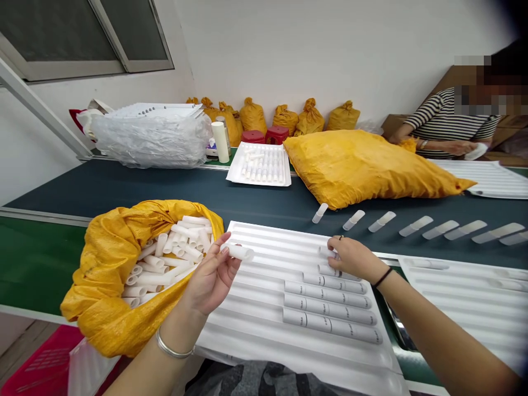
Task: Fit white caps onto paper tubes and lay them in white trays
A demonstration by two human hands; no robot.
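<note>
My left hand [215, 276], palm up, pinches a short white plastic tube [240, 252] between thumb and fingers, over the left part of a white ridged tray [243, 308]. At the tray's upper right, my right hand [355, 257] reaches down with its fingers closed around a tube [325, 251] lying in a groove. Below that hand, several printed tubes [325, 308] lie in rows along the grooves. To the left, an open yellow sack [99, 275] holds many loose white tubes [181, 247].
Several tubes [416, 225] stand tilted in a line on the dark conveyor belt [264, 203]. Behind them lies a full yellow sack [363, 165]; a filled tray [259, 179] is beside it. Another tray [466, 308] is at right. A person in striped sleeves [433, 113] works across the belt.
</note>
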